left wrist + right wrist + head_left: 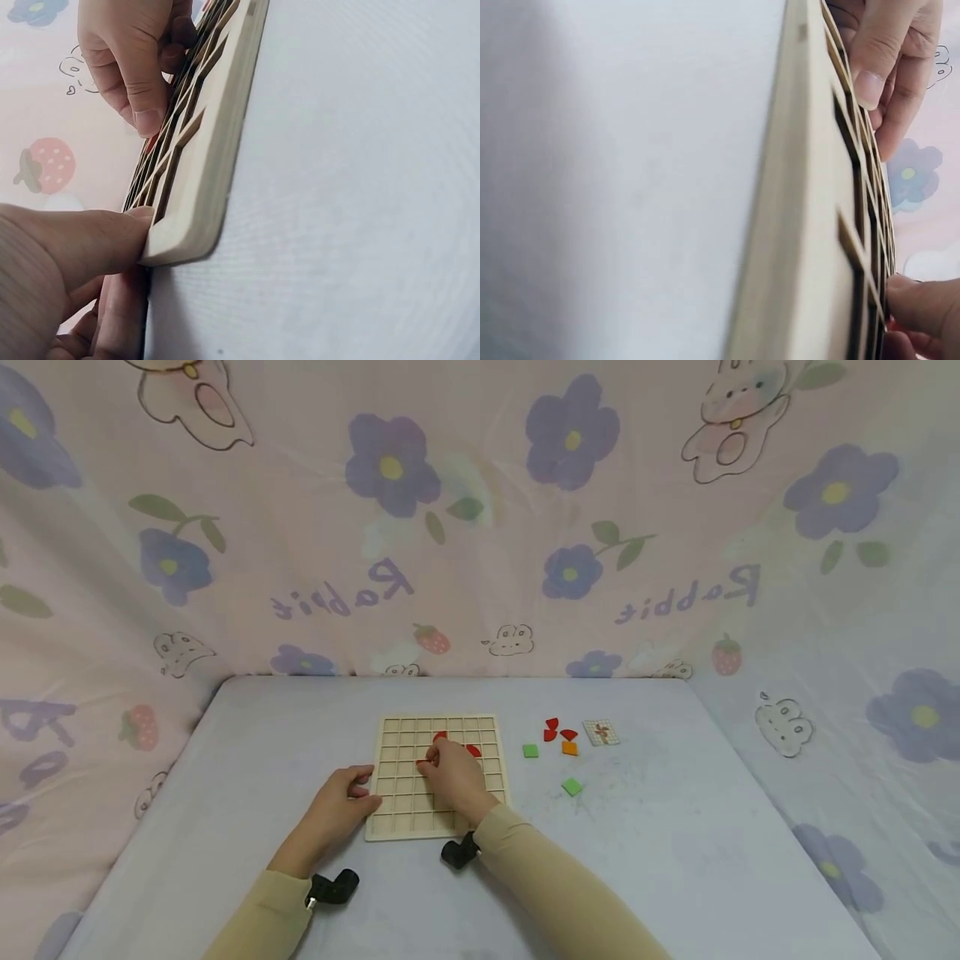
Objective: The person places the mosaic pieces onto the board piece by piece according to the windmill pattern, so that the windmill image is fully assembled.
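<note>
A square wooden grid board (397,822) lies on the table. My left hand (337,806) holds its left edge; the left wrist view shows the thumb (120,232) on the front corner and fingers beside the edge. My right hand (453,772) is over the middle of the board, pinching a small red piece (422,763). In the right wrist view, a bit of red (891,324) shows at these fingertips, mostly hidden. Close by on the grid sit a red piece (440,736) at the back and a rounded red piece (473,750) to the right.
Right of the board lie several red pieces (552,724), an orange piece (570,748) and two green squares (531,751). A small patterned card (602,732) lies beyond them. Patterned cloth (480,527) hangs behind and beside the white table (675,843).
</note>
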Motion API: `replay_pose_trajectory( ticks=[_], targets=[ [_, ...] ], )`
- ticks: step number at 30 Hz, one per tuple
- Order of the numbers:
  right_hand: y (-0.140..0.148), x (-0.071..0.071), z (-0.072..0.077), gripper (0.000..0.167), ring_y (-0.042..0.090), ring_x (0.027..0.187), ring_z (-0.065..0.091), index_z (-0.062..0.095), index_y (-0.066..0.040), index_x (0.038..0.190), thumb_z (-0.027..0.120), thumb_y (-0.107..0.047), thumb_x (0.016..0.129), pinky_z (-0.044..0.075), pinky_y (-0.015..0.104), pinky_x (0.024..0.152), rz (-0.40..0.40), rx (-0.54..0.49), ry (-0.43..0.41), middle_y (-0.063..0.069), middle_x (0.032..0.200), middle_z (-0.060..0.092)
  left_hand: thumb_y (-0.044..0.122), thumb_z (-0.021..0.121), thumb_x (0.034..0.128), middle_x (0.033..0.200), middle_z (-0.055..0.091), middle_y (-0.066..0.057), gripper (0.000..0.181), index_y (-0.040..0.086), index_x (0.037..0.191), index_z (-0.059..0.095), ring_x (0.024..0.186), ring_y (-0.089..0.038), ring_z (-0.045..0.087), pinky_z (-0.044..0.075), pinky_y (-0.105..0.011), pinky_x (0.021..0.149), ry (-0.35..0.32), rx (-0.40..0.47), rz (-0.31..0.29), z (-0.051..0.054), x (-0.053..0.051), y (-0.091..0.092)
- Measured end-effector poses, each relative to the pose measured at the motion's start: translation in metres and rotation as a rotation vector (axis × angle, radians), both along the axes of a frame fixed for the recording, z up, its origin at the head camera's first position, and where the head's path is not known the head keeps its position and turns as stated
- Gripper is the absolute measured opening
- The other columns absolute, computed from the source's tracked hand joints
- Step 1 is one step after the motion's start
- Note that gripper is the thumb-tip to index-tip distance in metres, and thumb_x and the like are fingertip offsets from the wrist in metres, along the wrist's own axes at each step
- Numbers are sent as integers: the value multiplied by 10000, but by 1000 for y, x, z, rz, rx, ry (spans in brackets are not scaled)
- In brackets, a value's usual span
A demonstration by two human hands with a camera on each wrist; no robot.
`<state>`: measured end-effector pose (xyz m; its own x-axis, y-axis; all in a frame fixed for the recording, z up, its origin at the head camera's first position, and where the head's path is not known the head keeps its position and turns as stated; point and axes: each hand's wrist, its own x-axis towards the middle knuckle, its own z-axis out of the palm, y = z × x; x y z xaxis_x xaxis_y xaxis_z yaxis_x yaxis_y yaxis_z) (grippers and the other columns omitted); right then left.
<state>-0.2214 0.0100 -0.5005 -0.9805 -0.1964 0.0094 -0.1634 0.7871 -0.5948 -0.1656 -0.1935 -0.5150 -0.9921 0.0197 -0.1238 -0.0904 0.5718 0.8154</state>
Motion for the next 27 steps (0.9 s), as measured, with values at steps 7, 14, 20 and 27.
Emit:
replay_pose_trajectory(
  ticks=[7,14,20,27],
  targets=[
    [4,2,2,221,80,696,527,617,-151,982,685,-344,902,439,270,639,3,-39,4,-85,807,566,145,696,886,1240,512,-135,546,30,1380,493,1047,-232,519,441,-375,825,8,4,-10,1,1,-1],
    [31,-1,11,298,144,704,528,608,-142,1037,671,-402,905,445,302,607,-4,-176,-42,-38,844,574,144,698,884,1234,514,-139,544,25,1374,497,1038,-233,520,453,-366,805,16,5,-6,1,1,0],
    [64,-10,14,358,172,752,557,618,-128,1105,664,-420,904,471,329,651,-34,-259,-48,-10,898,592,151,698,883,1251,513,-131,552,38,1381,492,1045,-227,516,455,-348,801,16,9,-3,-2,0,-1],
    [103,-19,18,340,204,789,559,635,-130,1074,698,-403,882,468,342,654,-121,-277,-17,17,927,598,161,702,882,1252,510,-127,558,41,1384,491,1048,-232,513,450,-349,804,10,22,-3,-1,0,0]
  ],
)
